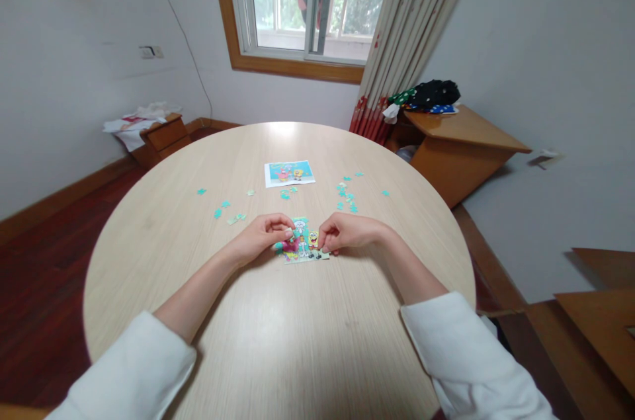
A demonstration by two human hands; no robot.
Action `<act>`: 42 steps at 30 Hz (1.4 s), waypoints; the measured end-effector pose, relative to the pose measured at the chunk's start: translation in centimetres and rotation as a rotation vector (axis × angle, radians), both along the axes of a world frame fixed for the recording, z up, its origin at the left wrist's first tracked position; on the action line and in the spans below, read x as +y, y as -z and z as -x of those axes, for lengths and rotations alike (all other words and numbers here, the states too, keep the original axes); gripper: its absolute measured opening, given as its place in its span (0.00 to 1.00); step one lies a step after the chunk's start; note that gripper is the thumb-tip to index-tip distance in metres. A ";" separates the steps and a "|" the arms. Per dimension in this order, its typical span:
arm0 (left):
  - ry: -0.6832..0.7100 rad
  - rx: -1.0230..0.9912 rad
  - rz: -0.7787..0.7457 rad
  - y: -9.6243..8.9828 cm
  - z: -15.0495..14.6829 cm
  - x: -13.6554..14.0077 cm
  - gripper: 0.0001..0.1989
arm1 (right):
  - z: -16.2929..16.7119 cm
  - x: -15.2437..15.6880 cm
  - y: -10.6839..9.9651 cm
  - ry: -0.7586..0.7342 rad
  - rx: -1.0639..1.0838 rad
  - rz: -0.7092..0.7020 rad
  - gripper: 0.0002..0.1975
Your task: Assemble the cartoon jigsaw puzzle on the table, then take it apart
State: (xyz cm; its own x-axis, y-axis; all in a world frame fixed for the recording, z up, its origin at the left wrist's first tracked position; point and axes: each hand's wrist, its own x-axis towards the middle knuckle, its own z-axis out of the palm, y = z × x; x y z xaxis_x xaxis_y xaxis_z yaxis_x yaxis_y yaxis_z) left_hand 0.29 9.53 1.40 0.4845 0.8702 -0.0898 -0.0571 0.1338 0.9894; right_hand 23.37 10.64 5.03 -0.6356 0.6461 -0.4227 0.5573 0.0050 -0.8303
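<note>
A partly joined jigsaw puzzle (pixel 303 247) with cartoon figures lies flat on the round table, between my two hands. At its upper left, my left hand (pixel 265 235) is closed, thumb and forefinger pinching a small puzzle piece (pixel 290 233) over the pink figure. My right hand (pixel 347 232) is curled at the puzzle's right edge, fingertips pressed together beside the yellow figure; whatever they hold is hidden. Just beyond the puzzle, a picture card (pixel 290 173) shows similar cartoon figures.
Loose turquoise pieces (pixel 342 193) are scattered right of the card, and several pale and turquoise pieces (pixel 236 218) lie left. The pale wooden round table (pixel 317 354) fills the middle. Behind it stand a wooden desk (pixel 461 132) with clothes on top and a small cabinet (pixel 166 137).
</note>
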 end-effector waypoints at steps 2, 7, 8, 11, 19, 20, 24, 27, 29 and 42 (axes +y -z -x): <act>-0.004 -0.005 0.004 0.0 0.0 0.0 0.16 | 0.0 0.1 0.2 -0.008 -0.006 -0.006 0.06; -0.004 0.008 0.003 -0.2 -0.1 -0.1 0.16 | -0.1 0.3 0.5 -0.021 -0.028 -0.030 0.08; -0.005 0.013 0.002 -0.3 -0.1 -0.1 0.16 | -0.1 0.3 0.5 -0.022 -0.034 -0.035 0.08; -0.003 0.018 0.004 -0.4 -0.1 -0.2 0.16 | -0.1 0.4 0.5 -0.030 -0.051 -0.055 0.08; 0.000 0.023 0.000 -0.1 0.0 -0.1 0.17 | 0.2 0.1 0.2 -0.037 -0.076 -0.072 0.05; -0.001 0.024 0.002 -0.1 -0.1 -0.1 0.17 | 0.3 0.1 0.1 -0.037 -0.087 -0.078 0.04; -0.001 0.027 0.002 -0.4 -0.1 -0.2 0.15 | 0.5 -0.1 -0.3 -0.041 -0.127 -0.106 0.03; 0.001 0.033 -0.006 -0.4 -0.1 -0.2 0.14 | 0.6 -0.3 -0.4 -0.035 -0.144 -0.108 0.03; 0.003 0.035 -0.008 -0.4 -0.1 -0.1 0.14 | 0.7 -0.3 -0.4 -0.025 -0.160 -0.111 0.03; 0.006 0.036 -0.015 -0.2 -0.1 0.0 0.14 | 1.0 -0.4 -0.4 -0.041 -0.273 -0.197 0.02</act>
State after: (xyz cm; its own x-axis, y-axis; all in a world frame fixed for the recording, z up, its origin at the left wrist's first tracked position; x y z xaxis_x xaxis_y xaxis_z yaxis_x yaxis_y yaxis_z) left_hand 0.36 9.52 1.56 0.4860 0.8689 -0.0939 -0.0212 0.1191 0.9927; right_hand 22.39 10.25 5.45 -0.5428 0.7087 -0.4507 0.7552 0.1771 -0.6311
